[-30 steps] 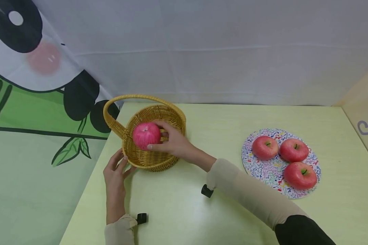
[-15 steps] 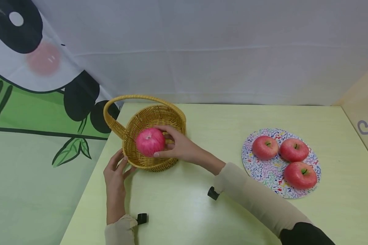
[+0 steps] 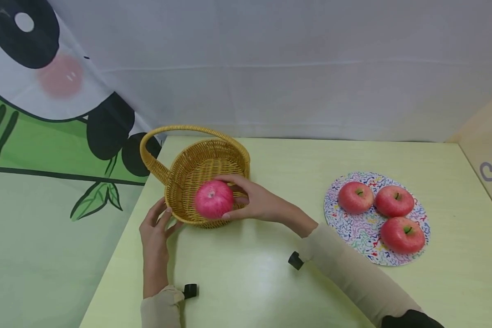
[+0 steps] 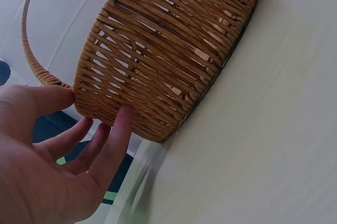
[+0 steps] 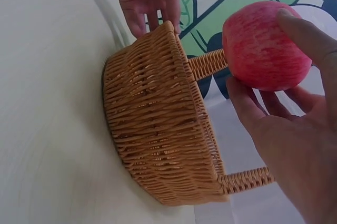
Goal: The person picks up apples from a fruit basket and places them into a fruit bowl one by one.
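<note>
My right hand (image 3: 262,200) grips a pink-red apple (image 3: 214,199), thumb on one side and fingers on the other. In the right wrist view the apple (image 5: 266,45) is clear of the wicker basket (image 5: 158,113), above its opening. From overhead it covers part of the basket's near side. The tan basket (image 3: 207,159) stands upright at the table's back left, its tall handle arching over the far left. At its near left, my left hand (image 3: 156,232) touches the outside with spread, fairly straight fingers. The left wrist view shows those fingertips (image 4: 125,116) against the woven wall.
On the right, a round, colourfully patterned plate (image 3: 352,232) bears three red apples, one of them a front apple (image 3: 402,235). A pale cloth wall (image 3: 291,91) rises behind the table. The table's left edge runs close beside the left hand.
My right hand has drawn the apple toward the near right, from over the basket's middle to its near rim. The left hand, basket and plate have stayed in place.
</note>
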Available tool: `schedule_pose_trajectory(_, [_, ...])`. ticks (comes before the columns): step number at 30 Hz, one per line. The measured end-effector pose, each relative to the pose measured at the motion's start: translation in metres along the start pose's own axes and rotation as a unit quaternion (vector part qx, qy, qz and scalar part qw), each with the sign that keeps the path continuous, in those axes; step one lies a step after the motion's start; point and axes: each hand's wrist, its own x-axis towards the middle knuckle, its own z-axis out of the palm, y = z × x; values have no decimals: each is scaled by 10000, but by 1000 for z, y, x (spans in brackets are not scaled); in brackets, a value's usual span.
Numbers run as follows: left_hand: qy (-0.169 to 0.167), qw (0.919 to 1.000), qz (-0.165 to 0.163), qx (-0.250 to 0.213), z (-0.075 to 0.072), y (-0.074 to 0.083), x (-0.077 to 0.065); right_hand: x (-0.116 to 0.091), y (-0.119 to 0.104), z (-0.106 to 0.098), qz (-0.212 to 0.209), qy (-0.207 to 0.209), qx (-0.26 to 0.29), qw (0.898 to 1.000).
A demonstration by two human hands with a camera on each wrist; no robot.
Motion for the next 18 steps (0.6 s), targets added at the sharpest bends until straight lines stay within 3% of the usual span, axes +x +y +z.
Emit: schedule_pose_trajectory(18, [-63, 10000, -4, 58, 0, 0, -1, -41, 12, -22, -166, 160, -291, 9993])
